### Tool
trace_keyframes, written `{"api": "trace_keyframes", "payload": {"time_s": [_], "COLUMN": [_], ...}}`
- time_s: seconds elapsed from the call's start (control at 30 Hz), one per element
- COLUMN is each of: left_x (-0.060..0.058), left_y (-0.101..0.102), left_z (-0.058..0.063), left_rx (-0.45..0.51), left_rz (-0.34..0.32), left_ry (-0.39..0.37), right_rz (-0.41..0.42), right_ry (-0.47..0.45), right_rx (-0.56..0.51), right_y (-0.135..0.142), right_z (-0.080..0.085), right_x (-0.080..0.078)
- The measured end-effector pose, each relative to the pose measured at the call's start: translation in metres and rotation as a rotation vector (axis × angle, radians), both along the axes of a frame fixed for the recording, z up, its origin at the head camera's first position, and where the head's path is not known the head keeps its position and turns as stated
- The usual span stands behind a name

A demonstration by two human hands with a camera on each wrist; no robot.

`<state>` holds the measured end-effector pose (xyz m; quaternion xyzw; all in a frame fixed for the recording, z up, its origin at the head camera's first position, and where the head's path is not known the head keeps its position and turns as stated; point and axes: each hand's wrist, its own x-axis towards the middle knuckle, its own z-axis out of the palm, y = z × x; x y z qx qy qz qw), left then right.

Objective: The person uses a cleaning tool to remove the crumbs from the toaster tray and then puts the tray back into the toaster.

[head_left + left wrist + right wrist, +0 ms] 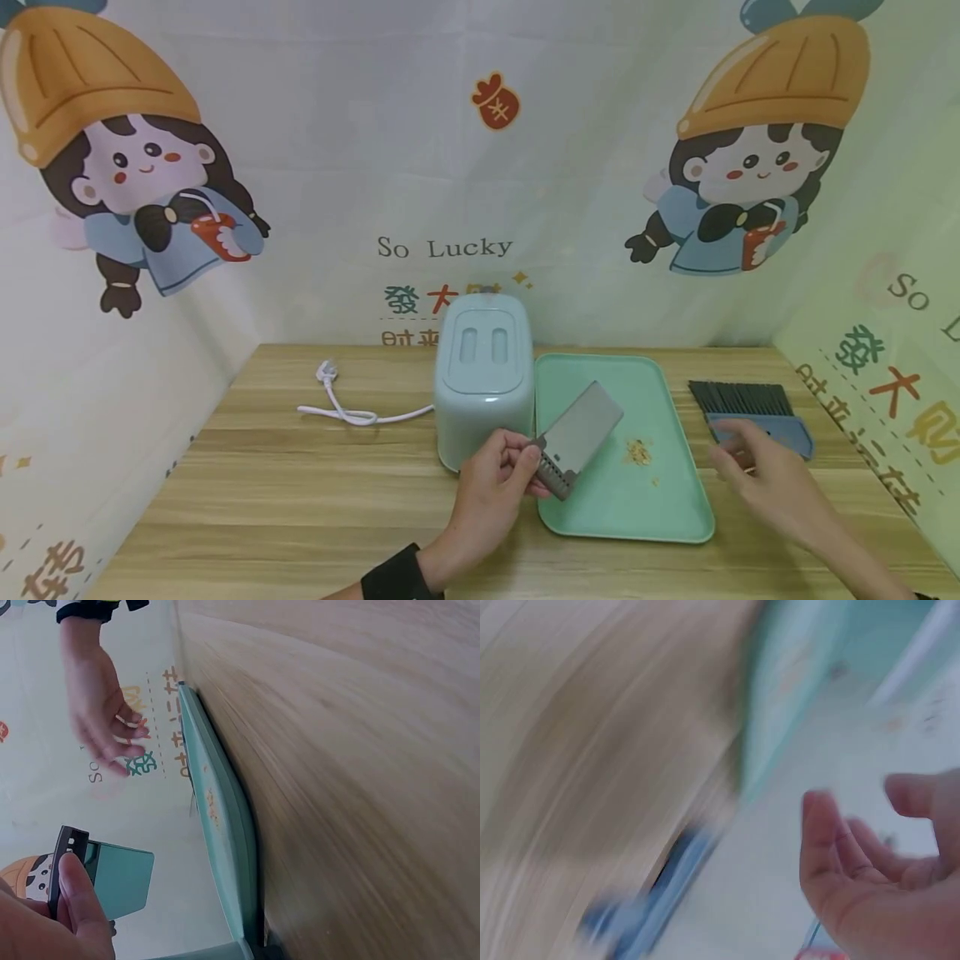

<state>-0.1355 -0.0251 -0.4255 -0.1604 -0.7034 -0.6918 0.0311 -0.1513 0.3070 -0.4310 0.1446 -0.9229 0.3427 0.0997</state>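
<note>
In the head view my left hand [487, 487] grips the handle end of a flat grey metal crumb tray [587, 425], its thumb on top. The plate is tilted over the left part of a mint-green serving tray [600, 512]. A small heap of crumbs [638, 452] lies on the serving tray's right half. My right hand [776, 487] holds nothing. Its fingers are loosely bent near a blue brush [780, 433] with black bristles, overlapping the brush's lower edge. Bent, separated fingers [821, 847] also show in the right wrist view.
A pale blue toaster [483, 425] with two slots stands left of the serving tray, right behind my left hand. Its white cord and plug [360, 417] lie on the wooden table [300, 500] to the left. A printed cloth [337, 183] hangs behind the table and along its sides.
</note>
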Motion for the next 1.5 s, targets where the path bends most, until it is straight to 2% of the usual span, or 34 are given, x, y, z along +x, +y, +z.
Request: {"api": "trace_keyframes", "payload": {"time_s": [0.13,0.2,0.27,0.37,0.5,0.63,0.77,0.87,0.97,1.1,1.23,1.3,1.37,1.5], "left_x": [-0.007,-0.010,-0.010,-0.009,-0.007,-0.006,-0.008,-0.010,-0.012,-0.019,-0.036,-0.047,-0.057,-0.074], "left_y": [0.003,0.005,0.006,0.008,0.010,0.010,0.004,-0.005,-0.019,-0.039,-0.058,-0.066,-0.073,-0.082], "left_z": [-0.012,-0.017,-0.018,-0.016,-0.011,-0.010,-0.014,-0.014,-0.005,0.016,0.035,0.044,0.050,0.057], "left_rx": [0.045,0.067,0.090,0.113,0.098,0.091,0.071,-0.034,-0.198,-0.369,-0.440,-0.465,-0.498,-0.564], "left_rz": [-0.013,-0.015,-0.018,-0.024,-0.035,-0.050,-0.097,-0.126,-0.125,-0.065,0.051,0.116,0.182,0.266], "left_ry": [-0.021,-0.028,-0.033,-0.042,-0.044,-0.043,-0.048,-0.013,0.086,0.289,0.524,0.602,0.631,0.569], "right_rz": [0.105,0.143,0.169,0.205,0.232,0.245,0.229,0.206,0.189,0.193,0.227,0.241,0.259,0.322], "right_ry": [-0.406,-0.537,-0.598,-0.627,-0.645,-0.664,-0.667,-0.633,-0.611,-0.611,-0.619,-0.642,-0.665,-0.711], "right_rx": [-0.468,-0.591,-0.648,-0.695,-0.764,-0.820,-0.864,-0.867,-0.844,-0.796,-0.720,-0.686,-0.660,-0.640], "right_y": [-0.047,-0.068,-0.086,-0.106,-0.123,-0.131,-0.131,-0.128,-0.122,-0.112,-0.103,-0.100,-0.097,-0.096], "right_z": [0.012,0.013,0.012,0.007,0.003,0.004,0.006,0.007,0.008,0.008,0.005,0.003,0.001,-0.005], "right_x": [0.010,0.012,0.012,0.009,0.006,0.006,0.006,0.006,0.007,0.008,0.012,0.015,0.017,0.022]}}
